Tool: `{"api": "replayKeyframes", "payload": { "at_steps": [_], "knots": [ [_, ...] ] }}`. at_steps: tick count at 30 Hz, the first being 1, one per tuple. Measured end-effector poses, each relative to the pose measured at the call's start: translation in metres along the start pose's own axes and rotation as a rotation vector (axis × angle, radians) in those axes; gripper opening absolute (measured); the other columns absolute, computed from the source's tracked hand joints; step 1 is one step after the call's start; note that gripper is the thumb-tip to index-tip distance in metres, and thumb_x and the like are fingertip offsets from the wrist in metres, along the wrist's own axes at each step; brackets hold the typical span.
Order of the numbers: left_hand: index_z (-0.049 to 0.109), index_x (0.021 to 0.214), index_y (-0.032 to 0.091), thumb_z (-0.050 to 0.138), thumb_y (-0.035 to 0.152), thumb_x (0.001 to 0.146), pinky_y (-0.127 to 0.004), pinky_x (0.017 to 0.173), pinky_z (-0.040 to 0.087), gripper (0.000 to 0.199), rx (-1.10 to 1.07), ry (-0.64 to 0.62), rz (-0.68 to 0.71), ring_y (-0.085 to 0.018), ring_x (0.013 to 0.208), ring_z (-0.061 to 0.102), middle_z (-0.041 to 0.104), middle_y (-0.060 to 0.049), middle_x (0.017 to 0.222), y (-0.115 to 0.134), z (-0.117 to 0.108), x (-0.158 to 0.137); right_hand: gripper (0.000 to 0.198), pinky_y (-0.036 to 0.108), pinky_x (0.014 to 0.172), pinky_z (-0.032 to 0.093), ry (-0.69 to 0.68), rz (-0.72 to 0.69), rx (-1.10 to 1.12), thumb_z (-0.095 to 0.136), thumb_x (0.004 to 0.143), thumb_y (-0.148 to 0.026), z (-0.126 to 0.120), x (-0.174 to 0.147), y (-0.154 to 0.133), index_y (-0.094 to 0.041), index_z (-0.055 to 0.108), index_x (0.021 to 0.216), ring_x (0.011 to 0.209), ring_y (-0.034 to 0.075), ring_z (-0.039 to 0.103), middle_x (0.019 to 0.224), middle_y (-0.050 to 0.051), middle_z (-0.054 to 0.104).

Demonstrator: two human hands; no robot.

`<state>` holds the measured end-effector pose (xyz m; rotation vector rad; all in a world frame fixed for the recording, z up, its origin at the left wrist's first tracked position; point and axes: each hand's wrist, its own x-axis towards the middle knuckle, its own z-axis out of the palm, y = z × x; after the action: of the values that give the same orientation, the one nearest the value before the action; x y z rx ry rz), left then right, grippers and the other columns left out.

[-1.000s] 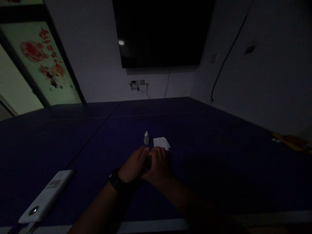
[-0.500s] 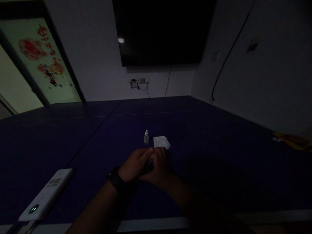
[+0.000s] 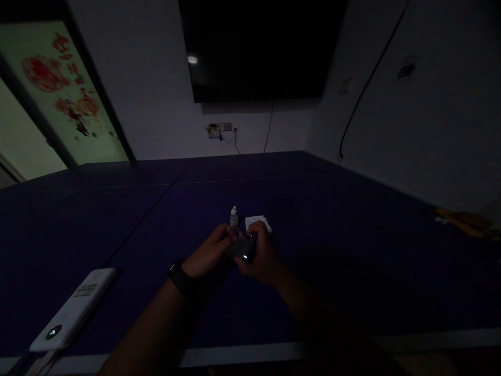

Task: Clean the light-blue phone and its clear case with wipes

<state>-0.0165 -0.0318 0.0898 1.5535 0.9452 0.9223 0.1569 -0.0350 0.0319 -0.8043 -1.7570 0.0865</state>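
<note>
Both my hands meet low over the blue-purple table. My right hand [image 3: 264, 255] is closed around the right end of a small dark object [image 3: 239, 248], flat in part, with a bright white spot on it. My left hand [image 3: 211, 250], a black watch on its wrist, pinches the left side of the same object. Dim light hides what kind of object it is. Just beyond my fingers stands a small dropper bottle [image 3: 234, 216] with a white cap. White folded tissues [image 3: 256, 219] lie to the right of the bottle, partly behind my right hand.
A white power bank [image 3: 74, 308] with a lit round display and a cable lies at the table's left front. Something yellowish [image 3: 465, 222] lies at the right edge. Beyond the table [image 3: 313, 209], a dark television [image 3: 262, 47] hangs on the wall.
My hands have moved apart slightly and away from me, turning the dark object so more of it and a bright spot show. The bottle and tissues stay put; the view shifts a little.
</note>
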Motion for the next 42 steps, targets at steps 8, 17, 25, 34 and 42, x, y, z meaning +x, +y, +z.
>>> {"api": "replayKeyframes", "payload": {
  "at_steps": [8,17,25,34,42],
  "knots": [
    [0.046,0.103,0.023,0.079,0.046,0.079,-0.037,0.096,0.042,0.047,-0.173,-0.288,0.192,-0.022,0.113,0.055,0.056,-0.008,0.124,-0.038,-0.015,0.005,0.072,0.044,0.095,0.053,-0.281,0.113,0.018,0.081,0.074,-0.039,-0.030,0.015,0.004,-0.026,0.051,0.138,0.111,0.028,0.063,0.122,0.009,0.063],
    [0.026,0.109,0.029,0.077,0.056,0.074,-0.032,0.081,0.046,0.067,-0.044,0.126,0.264,-0.014,0.084,0.056,0.053,0.004,0.095,-0.032,-0.014,0.013,0.063,0.043,0.089,0.058,0.068,0.678,0.741,0.068,0.083,-0.065,-0.018,0.017,0.028,-0.028,0.058,0.133,0.106,0.029,0.073,0.124,0.009,0.073],
    [0.054,0.082,0.021,0.054,0.070,0.083,-0.029,0.062,0.037,0.049,0.504,0.165,0.017,-0.017,0.069,0.056,0.061,-0.001,0.075,-0.018,-0.019,0.021,0.042,0.039,0.064,0.057,0.104,0.985,0.829,0.057,0.088,-0.061,-0.011,0.017,0.049,-0.022,0.061,0.103,0.072,0.027,0.073,0.084,0.008,0.076],
    [0.057,0.084,0.021,0.042,0.069,0.092,-0.029,0.063,0.038,0.051,0.815,0.241,-0.109,-0.021,0.077,0.067,0.072,-0.007,0.084,-0.048,-0.024,0.033,0.034,0.027,0.058,0.045,-0.053,0.956,0.541,0.061,0.085,-0.056,-0.001,0.001,0.072,-0.022,0.057,0.087,0.063,0.015,0.059,0.071,-0.004,0.061],
    [0.063,0.096,0.021,0.032,0.058,0.100,-0.033,0.067,0.041,0.048,0.969,0.274,-0.176,-0.026,0.086,0.071,0.075,-0.012,0.092,-0.066,-0.014,0.039,0.027,0.032,0.071,0.054,-0.206,0.894,0.139,0.058,0.100,-0.042,0.000,-0.005,0.095,-0.016,0.064,0.098,0.078,0.016,0.064,0.090,0.002,0.066]
  ]
}}
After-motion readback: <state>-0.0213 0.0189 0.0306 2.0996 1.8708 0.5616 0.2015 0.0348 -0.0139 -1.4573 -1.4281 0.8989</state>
